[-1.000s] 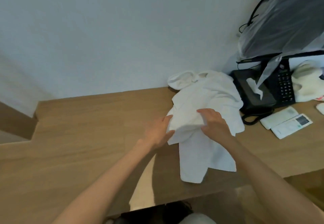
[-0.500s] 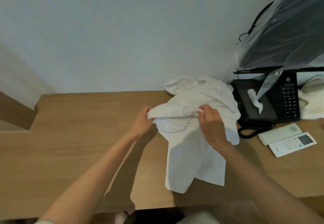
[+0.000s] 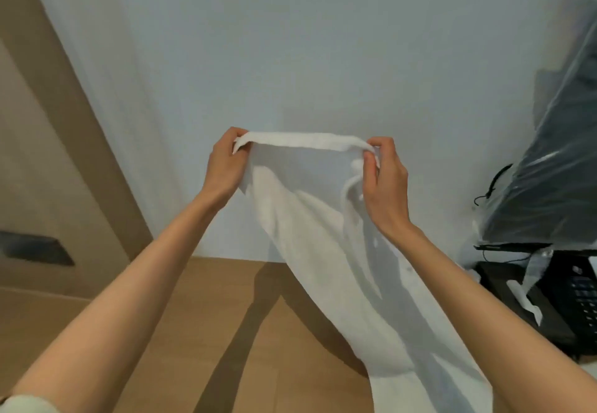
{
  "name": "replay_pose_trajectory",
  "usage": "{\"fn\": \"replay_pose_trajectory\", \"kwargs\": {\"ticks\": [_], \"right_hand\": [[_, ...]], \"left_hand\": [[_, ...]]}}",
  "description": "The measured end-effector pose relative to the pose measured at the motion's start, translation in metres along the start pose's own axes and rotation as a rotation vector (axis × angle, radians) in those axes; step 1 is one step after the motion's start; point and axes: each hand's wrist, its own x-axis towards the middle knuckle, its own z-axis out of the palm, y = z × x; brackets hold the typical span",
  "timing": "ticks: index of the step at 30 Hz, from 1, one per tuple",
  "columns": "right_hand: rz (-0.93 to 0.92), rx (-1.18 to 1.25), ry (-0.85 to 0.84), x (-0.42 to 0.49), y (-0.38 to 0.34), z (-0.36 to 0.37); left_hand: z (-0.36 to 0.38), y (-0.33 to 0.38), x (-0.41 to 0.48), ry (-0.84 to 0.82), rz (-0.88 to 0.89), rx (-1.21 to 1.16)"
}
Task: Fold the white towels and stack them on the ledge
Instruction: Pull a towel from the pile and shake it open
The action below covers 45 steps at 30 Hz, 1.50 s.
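Note:
A white towel (image 3: 326,244) hangs in the air in front of the wall, stretched by its top edge between both hands. My left hand (image 3: 224,167) pinches the top left corner. My right hand (image 3: 384,183) pinches the top right corner, where the cloth bunches. The towel's lower part trails down to the right over the wooden ledge (image 3: 200,332) and runs out of the bottom of the view. Any other towels are hidden behind the lifted one or out of view.
A black desk phone (image 3: 549,302) with a paper slip sits at the right edge of the ledge. Above it a dark screen (image 3: 555,160) wrapped in clear plastic leans by the wall. A wooden panel (image 3: 48,154) stands at the left.
Both hands have lifted the towel off the ledge and spread its top edge apart at chest height. The view has tilted up toward the wall.

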Motion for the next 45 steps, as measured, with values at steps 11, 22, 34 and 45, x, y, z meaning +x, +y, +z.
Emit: {"fn": "replay_pose_trajectory", "kwargs": {"ticks": [11, 22, 34, 45], "right_hand": [[-0.019, 0.122, -0.037, 0.063, -0.119, 0.077], [0.068, -0.359, -0.533, -0.012, -0.07, 0.116], [0.078, -0.515, -0.934, -0.169, -0.004, 0.145], [0.172, -0.049, -1.601, -0.305, 0.028, 0.183]], "left_hand": [[-0.16, 0.045, 0.057, 0.258, 0.186, 0.137], [-0.194, -0.075, 0.0, -0.046, 0.17, 0.685], [-0.118, -0.202, -0.156, -0.58, -0.172, 0.487], [-0.082, -0.286, -0.23, -0.318, -0.37, 0.232]]}}
